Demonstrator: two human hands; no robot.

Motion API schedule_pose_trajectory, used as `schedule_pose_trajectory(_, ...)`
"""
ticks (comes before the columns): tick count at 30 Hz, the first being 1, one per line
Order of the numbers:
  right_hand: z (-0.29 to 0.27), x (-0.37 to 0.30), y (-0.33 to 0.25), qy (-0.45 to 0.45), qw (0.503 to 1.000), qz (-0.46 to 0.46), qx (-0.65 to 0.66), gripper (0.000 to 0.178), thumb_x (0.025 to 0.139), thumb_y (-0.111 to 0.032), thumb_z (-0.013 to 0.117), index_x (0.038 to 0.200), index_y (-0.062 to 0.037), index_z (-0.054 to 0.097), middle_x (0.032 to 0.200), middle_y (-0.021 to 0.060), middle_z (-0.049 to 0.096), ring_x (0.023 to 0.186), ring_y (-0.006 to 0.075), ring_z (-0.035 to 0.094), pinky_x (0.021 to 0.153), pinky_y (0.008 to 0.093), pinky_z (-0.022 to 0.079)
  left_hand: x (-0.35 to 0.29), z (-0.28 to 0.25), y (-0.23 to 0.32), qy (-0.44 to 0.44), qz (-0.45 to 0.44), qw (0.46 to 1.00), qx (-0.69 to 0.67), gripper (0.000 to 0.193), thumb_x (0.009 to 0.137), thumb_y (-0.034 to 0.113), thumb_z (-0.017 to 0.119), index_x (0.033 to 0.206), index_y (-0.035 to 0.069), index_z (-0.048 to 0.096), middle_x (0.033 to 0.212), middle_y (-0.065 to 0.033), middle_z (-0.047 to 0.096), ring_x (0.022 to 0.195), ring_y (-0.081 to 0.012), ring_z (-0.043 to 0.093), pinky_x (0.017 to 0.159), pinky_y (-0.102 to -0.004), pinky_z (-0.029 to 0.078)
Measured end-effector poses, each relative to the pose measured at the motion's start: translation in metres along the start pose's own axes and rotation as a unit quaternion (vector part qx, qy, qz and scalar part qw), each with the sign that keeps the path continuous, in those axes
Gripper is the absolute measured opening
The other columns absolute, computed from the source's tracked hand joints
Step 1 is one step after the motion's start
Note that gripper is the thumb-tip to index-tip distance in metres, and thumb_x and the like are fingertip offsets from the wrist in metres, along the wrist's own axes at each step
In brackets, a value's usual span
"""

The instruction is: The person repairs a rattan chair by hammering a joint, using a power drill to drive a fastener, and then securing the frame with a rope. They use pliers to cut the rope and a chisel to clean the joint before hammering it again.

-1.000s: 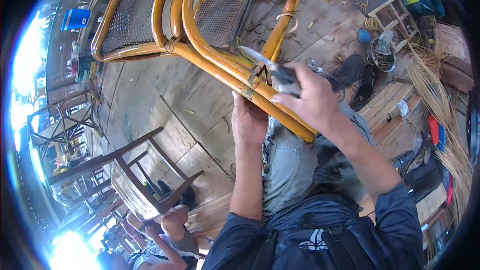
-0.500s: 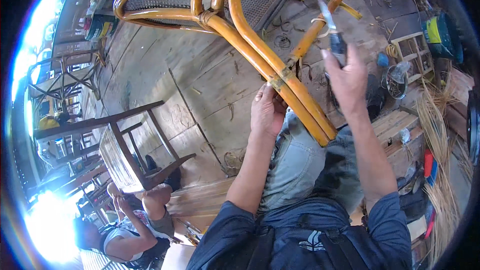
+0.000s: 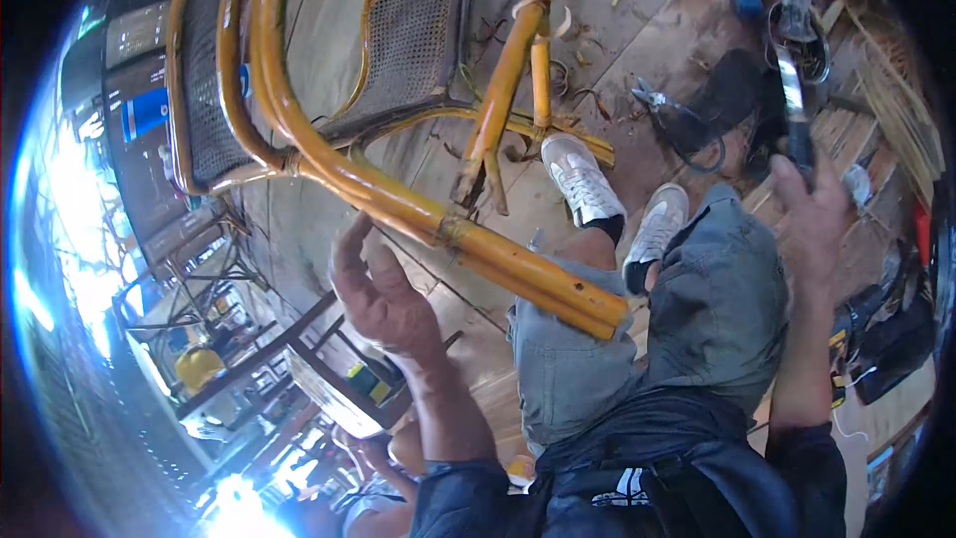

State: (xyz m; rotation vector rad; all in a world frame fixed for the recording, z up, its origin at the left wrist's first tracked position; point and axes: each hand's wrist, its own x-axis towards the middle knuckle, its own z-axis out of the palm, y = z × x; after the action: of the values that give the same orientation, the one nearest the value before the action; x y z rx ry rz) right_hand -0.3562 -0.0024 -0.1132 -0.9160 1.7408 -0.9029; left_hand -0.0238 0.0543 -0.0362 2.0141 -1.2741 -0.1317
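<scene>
A yellow rattan chair (image 3: 344, 174) with woven mesh panels lies tilted in front of me. Its paired poles rest across my left thigh, and a strip of wrapping binds them where they join. Beside the poles, my left hand (image 3: 386, 299) is open with fingers curved and nothing in it; whether its fingertips touch the rattan I cannot tell. Off to the right, my right hand (image 3: 815, 219) is closed round the dark handle of a knife (image 3: 794, 100), its bright blade pointing away from me. A pale strip (image 3: 532, 4) is looped round one chair leg.
Dark-handled pliers (image 3: 662, 103) lie on the floor beyond my white shoes (image 3: 583, 179). A blue object (image 3: 745, 0) and long dry strips (image 3: 896, 105) are at the far right. Wooden furniture (image 3: 324, 379) stands left, near another person (image 3: 383, 483) partly seen.
My left hand has let go of the poles and moved left. My right hand has carried the knife right, away from the chair leg. The view has shifted and the chair sits further left.
</scene>
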Motion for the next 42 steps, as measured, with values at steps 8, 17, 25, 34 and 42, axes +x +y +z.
schedule_pose_trajectory(8, -0.078, -0.008, 0.089, 0.024, 0.963, 0.071, -0.259, 0.038, 0.088, -0.026, 0.063, 0.115, -0.0012, 0.056, 0.09, 0.0023, 0.056, 0.082, 0.0098, 0.05, 0.074, 0.0248, 0.041, 0.102, 0.058, 0.061, -0.471, 0.053, 0.808, 0.349, 0.05, 0.09, 0.038, 0.055, 0.121, -0.001, 0.054, 0.1, -0.0141, 0.064, 0.094, -0.0238, 0.062, 0.084, -0.0341, 0.047)
schedule_pose_trajectory(17, -0.081, -0.037, 0.134, -0.03, 0.985, 0.125, -0.117, 0.041, 0.09, -0.022, 0.061, 0.123, -0.0007, 0.053, 0.104, 0.0047, 0.06, 0.094, 0.0099, 0.053, 0.083, 0.0226, 0.041, 0.138, 0.087, 0.038, -0.658, -0.203, 0.686, 0.234, 0.061, 0.09, 0.051, 0.051, 0.118, -0.004, 0.056, 0.093, -0.0106, 0.063, 0.079, -0.0156, 0.06, 0.075, -0.0296, 0.048)
schedule_pose_trajectory(25, -0.078, -0.038, 0.139, 0.0, 0.992, 0.1, -0.081, 0.031, 0.09, -0.023, 0.06, 0.112, -0.0012, 0.056, 0.092, 0.0045, 0.06, 0.085, 0.0107, 0.053, 0.078, 0.0255, 0.042, 0.122, 0.078, 0.023, -0.644, -0.169, 0.7, 0.256, 0.056, 0.087, 0.055, 0.052, 0.094, 0.0, 0.061, 0.073, -0.0034, 0.06, 0.07, -0.0119, 0.052, 0.065, -0.0268, 0.042)
schedule_pose_trajectory(34, -0.093, -0.042, 0.139, -0.023, 0.98, 0.187, -0.059, 0.033, 0.09, -0.024, 0.06, 0.113, -0.0015, 0.056, 0.089, 0.0028, 0.059, 0.085, 0.01, 0.052, 0.078, 0.0242, 0.042, 0.108, 0.086, 0.022, -0.687, -0.144, 0.672, 0.235, 0.055, 0.073, 0.043, 0.074, 0.099, -0.001, 0.053, 0.075, -0.0054, 0.067, 0.07, -0.0131, 0.062, 0.065, -0.0265, 0.048)
schedule_pose_trajectory(42, -0.09, -0.046, 0.131, -0.007, 0.982, 0.104, -0.157, 0.033, 0.09, -0.025, 0.06, 0.112, -0.0013, 0.057, 0.093, 0.0054, 0.061, 0.087, 0.0116, 0.053, 0.08, 0.0257, 0.042, 0.11, 0.092, 0.029, -0.688, -0.232, 0.634, 0.267, 0.041, 0.077, 0.02, 0.07, 0.106, 0.0, 0.049, 0.079, -0.0021, 0.058, 0.067, -0.0095, 0.056, 0.061, -0.0239, 0.048)
